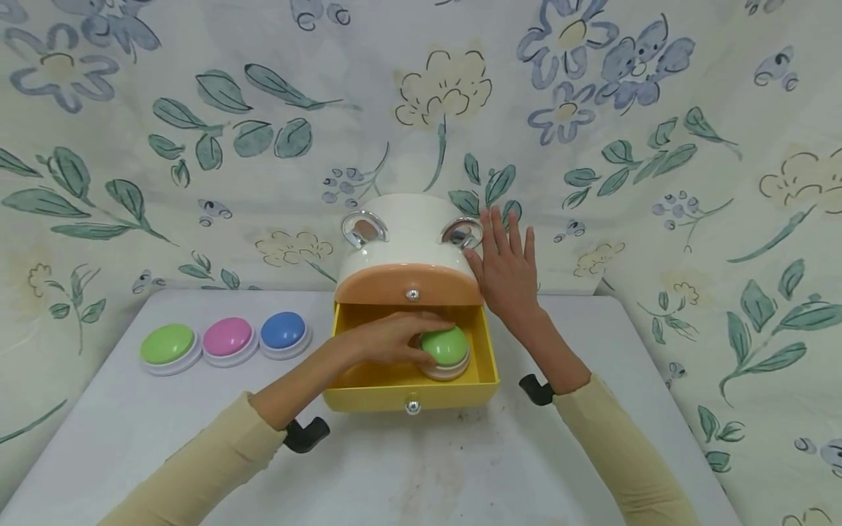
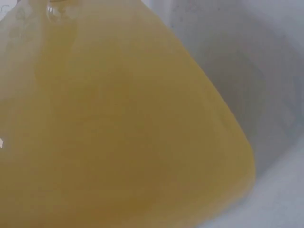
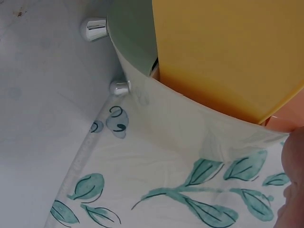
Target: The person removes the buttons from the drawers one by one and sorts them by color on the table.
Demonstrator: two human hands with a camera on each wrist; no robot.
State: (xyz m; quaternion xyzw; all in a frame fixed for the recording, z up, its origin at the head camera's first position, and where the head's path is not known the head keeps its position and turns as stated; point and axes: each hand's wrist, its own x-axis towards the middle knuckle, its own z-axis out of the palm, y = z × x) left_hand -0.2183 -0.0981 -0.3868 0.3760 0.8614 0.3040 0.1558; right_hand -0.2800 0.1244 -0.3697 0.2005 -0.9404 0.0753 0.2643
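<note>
Two hands work at a small white cabinet (image 1: 408,241) that stands at the far middle of the table (image 1: 421,467), seen from the head. Its yellow lower drawer (image 1: 409,391) is pulled out toward the near side, and a green dome button (image 1: 445,348) sits inside it, toward the right. The left hand (image 1: 388,337) reaches into the drawer, its grip narrow, with the fingers curled over the left side of the green dome button. The right hand (image 1: 505,264) lies flat against the right side of the cabinet, fingers straight and spread, holding nothing. The upper drawer (image 1: 409,285), orange-fronted with a silver knob, is closed. On the left of the table three more buttons stand in a row, touching or nearly so: a green one (image 1: 168,345), a pink one (image 1: 227,338) and a blue one (image 1: 283,332). A flowered cloth (image 1: 197,131) hangs behind.

From the left wrist, a blurred yellow surface (image 2: 118,133) fills most of the picture, with pale grey at the right; the hand itself cannot be seen there.

From the right wrist, the yellow drawer side (image 3: 228,52) and the white cabinet wall (image 3: 135,42) show, with two silver feet (image 3: 93,28) on the table and the flowered cloth below
</note>
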